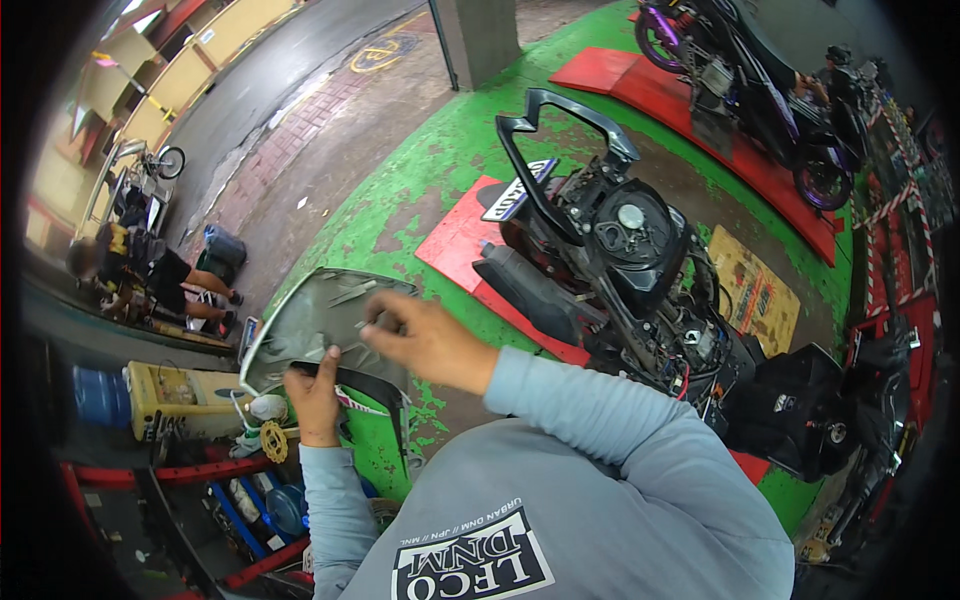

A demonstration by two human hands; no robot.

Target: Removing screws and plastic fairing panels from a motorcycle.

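The left hand [317, 400] pinches the panel [303, 320] by its edge, likely for steadiness; the right hand [425, 342] curls nearby, contents unclear.

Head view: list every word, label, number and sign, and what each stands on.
I won't copy wording; here is where it stands.
Grey shirt: large letters in a black-and-white block, smaller lettering beside it.
White plate by the stripped motorcycle: dark characters.
Yellowish board beside the motorcycle: worn print, too blurred.
Yellow container: dark marks, too blurred.
Yellow round marking on the ground: too blurred.
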